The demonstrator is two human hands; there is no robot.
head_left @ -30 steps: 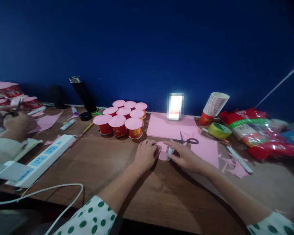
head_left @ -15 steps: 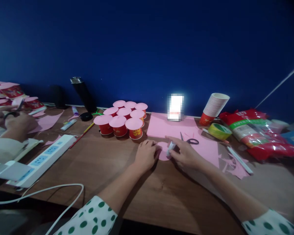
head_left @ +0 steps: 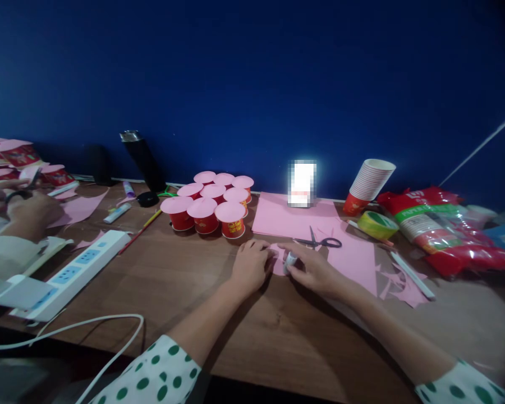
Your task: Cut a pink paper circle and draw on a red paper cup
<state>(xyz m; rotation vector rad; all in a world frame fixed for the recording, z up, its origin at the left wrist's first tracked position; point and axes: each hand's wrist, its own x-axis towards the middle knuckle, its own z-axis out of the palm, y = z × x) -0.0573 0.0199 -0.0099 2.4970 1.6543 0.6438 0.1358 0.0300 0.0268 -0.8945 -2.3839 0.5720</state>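
A pink paper circle point(head_left: 279, 266) lies flat on the wooden table in front of me. The curled fingers of my left hand point(head_left: 253, 262) hold its left edge down. My right hand point(head_left: 313, 266) is closed around a white glue stick point(head_left: 290, 261), tilted with its lower end at the circle's surface. Just beyond my right hand, dark-handled scissors point(head_left: 323, 243) rest on pink sheets point(head_left: 273, 216). To the left of the sheets, several red paper cups point(head_left: 233, 229) stand grouped, each topped with a pink paper circle.
A stack of paper cups point(head_left: 368, 182) leans at the back right, near a tape roll point(head_left: 377, 225) and a red plastic package point(head_left: 433, 230). Pink scraps point(head_left: 404, 283) lie right. On the left are a power strip point(head_left: 73, 275), a black bottle point(head_left: 143, 160) and another person's hands point(head_left: 33, 207) with scissors.
My right hand has shifted slightly left with the glue stick over the paper circle, showing more of the scissors behind it. My left hand has stayed in place.
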